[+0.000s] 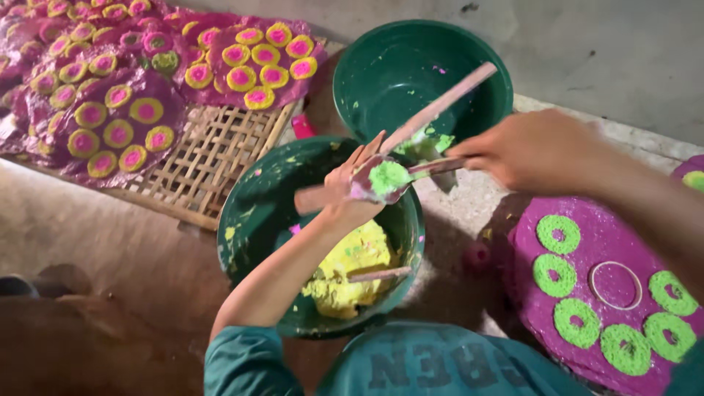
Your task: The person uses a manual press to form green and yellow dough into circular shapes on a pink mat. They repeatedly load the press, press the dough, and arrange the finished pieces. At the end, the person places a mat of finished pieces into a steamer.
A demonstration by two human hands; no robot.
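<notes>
1. The left hand is cupped, palm up, over the near green bowl. Its fingers curl loosely under a lump of green paste that rests in the palm; the hand cradles the lump and does not squeeze it.
2. The right hand is closed around one end of a flat wooden stick, whose other end touches the green paste.
3. The green paste looks soft, wet and grainy. I judge it light, sticky and easily smeared, so it is best supported from below in a cupped palm or scraped with a flat edge, not pinched.
4. A longer wooden paddle slants across the far green bowl, which holds only smears of green.
5. The near green bowl holds a mound of yellow paste, lumpy and damp, with a thin stick lying on it.
6. To the right, on the floor, lies a round purple sheet, matte and granular, carrying green paste rings and a thin metal ring mould.
7. To the upper left, a woven bamboo tray carries more purple sheets dotted with yellow-and-pink discs; these look thin and fragile.
</notes>
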